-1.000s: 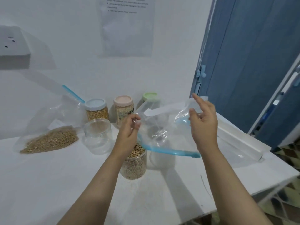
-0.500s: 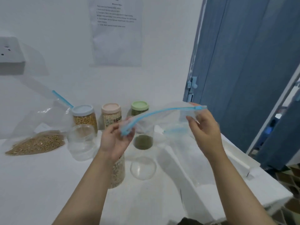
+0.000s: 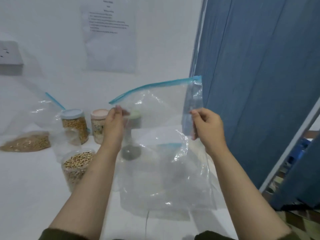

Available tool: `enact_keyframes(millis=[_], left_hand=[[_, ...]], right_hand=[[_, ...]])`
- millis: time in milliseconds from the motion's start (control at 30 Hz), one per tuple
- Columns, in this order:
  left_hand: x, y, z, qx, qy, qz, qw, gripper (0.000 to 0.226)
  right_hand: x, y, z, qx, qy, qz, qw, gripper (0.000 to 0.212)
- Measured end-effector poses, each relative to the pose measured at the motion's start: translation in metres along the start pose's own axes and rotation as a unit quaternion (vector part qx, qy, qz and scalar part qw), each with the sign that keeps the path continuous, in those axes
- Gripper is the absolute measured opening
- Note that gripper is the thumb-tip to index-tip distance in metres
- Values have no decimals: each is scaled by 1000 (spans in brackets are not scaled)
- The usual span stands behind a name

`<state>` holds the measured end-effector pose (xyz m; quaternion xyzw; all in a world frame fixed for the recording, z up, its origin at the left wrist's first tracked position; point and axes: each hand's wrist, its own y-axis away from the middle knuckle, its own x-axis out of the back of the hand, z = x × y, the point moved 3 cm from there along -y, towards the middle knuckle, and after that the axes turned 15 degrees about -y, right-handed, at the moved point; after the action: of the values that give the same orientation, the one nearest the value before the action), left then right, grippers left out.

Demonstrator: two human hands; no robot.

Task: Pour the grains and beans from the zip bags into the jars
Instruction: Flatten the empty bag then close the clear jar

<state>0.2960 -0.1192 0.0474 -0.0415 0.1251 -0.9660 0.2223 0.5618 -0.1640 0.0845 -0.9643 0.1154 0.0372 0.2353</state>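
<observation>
Both grips are pinched on one clear zip bag (image 3: 161, 135): in the head view, our only one, our left hand (image 3: 113, 125) holds its left edge at centre frame and our right hand (image 3: 207, 127) its right edge, so the bag hangs spread between them with the blue zip strip (image 3: 155, 87) uppermost. We judge this bag empty; nothing shows inside it. At lower left an open jar (image 3: 76, 168) on the bench (image 3: 34, 187) is filled with speckled beans to near its rim. Behind it stand a blue-lidded jar (image 3: 73, 125) and a pink-lidded jar (image 3: 99, 126), both filled and capped; a green-lidded one seems to show through the plastic. At far left a second zip bag (image 3: 26, 142) lies full of grain, so at least that pour is left.

Against the frame half a second back, the bag has been lifted and stretched flat, and the zip strip now arches higher.
</observation>
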Motion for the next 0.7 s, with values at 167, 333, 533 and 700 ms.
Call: enact_keyframes(millis=[167, 333, 533, 700], left_hand=[[-27, 40, -31, 59, -99, -161, 980, 56], [-27, 69, -97, 80, -165, -205, 961, 87], [-35, 59, -103, 39, -188, -167, 967, 75], [-46, 59, -100, 24, -191, -170, 967, 40]], right_hand=[[35, -10, 81, -143, 9, 56, 988, 17], [60, -5, 139, -240, 50, 36, 969, 24], [99, -1, 174, -224, 553, -159, 787, 72], [110, 4, 181, -281, 548, -155, 773, 86]])
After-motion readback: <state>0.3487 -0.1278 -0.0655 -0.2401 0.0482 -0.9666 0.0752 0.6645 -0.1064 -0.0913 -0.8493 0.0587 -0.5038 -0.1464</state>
